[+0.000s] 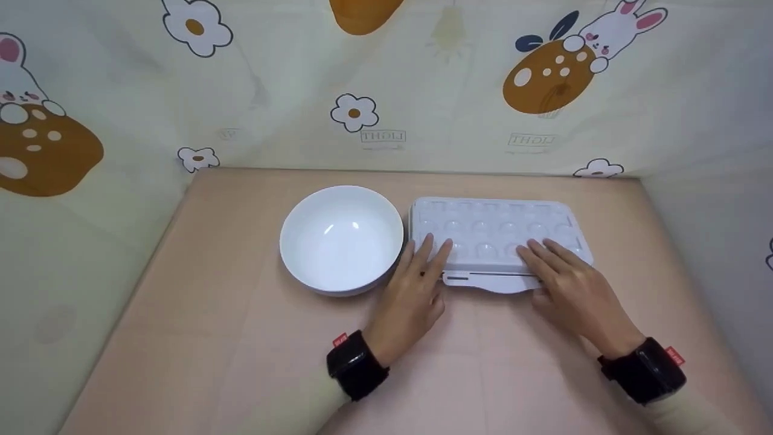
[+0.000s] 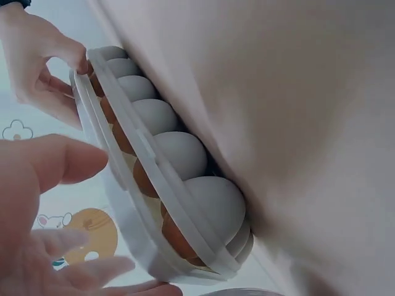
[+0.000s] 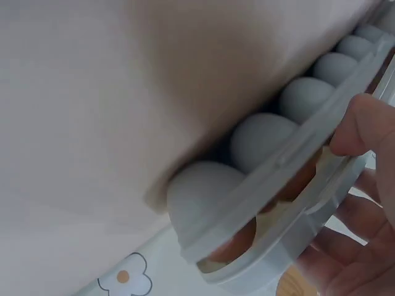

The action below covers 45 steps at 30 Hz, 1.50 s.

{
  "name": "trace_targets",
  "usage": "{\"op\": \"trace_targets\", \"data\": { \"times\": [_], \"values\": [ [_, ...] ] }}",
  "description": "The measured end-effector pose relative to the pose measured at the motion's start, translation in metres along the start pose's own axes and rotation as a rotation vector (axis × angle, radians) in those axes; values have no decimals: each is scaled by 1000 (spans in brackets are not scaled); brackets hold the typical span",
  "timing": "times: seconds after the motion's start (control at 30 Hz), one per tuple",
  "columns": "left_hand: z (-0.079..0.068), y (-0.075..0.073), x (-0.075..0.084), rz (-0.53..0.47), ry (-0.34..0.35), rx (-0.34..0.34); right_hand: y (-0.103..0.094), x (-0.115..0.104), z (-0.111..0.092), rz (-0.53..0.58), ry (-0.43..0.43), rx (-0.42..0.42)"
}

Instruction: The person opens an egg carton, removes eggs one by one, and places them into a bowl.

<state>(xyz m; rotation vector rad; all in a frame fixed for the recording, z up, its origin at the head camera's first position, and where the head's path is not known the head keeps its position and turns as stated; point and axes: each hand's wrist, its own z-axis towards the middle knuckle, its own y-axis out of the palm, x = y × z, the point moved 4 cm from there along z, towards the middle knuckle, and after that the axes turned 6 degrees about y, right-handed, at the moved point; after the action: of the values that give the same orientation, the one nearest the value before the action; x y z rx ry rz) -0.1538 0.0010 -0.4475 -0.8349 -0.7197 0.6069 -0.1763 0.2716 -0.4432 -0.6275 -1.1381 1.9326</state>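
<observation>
A white plastic egg box (image 1: 501,208) lies on the table, its lid (image 2: 133,231) a little raised along the front. Through that gap brown eggs (image 3: 237,243) show above the rounded cups (image 3: 203,191) of the base. My left hand (image 1: 407,302) rests straight, spread fingers on the lid's left end, its thumb (image 2: 86,163) apart from the front edge. At the right end my right hand (image 1: 577,299) grips the lid, fingers on top and thumb (image 3: 355,132) at the front gap. A white bowl (image 1: 341,241) stands just left of the box.
The table (image 1: 199,302) has a plain pinkish cover. Behind it hangs a patterned cloth (image 1: 272,90) with rabbits and flowers, and cloth walls rise on both sides. Black wrist bands (image 1: 357,365) sit on both wrists.
</observation>
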Motion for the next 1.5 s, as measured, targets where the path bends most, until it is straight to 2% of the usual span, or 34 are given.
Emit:
{"op": "trace_targets", "data": {
  "times": [0.1, 0.17, 0.33, 0.53, 0.7, 0.9, 1.03, 1.27, 1.5],
  "values": [
    [-3, -3, -3, -104, -38, 41, -11, 7, 3, 42, 10, -3],
    [-4, -3, -4, -138, -61, 61, -19, 13, 6, 63, 11, 9],
    [-6, -3, -4, -143, -89, 94, -35, 26, 14, 81, 23, 65],
    [-12, -3, -6, -201, -121, 126, -49, 41, 26, 98, 75, 132],
    [-14, 1, -11, -223, -153, 109, -55, 53, 38, 156, 164, 172],
    [-11, 5, -16, -228, -144, 43, -57, 64, 54, 268, 219, 277],
    [-7, 7, -20, -212, -165, -1, -52, 73, 61, 336, 343, 287],
    [-2, 10, -24, -183, -169, -29, -38, 97, 71, 608, 648, 291],
    [-1, 8, -24, -203, -193, -68, -33, 114, 85, 746, 824, 327]
  ]
}}
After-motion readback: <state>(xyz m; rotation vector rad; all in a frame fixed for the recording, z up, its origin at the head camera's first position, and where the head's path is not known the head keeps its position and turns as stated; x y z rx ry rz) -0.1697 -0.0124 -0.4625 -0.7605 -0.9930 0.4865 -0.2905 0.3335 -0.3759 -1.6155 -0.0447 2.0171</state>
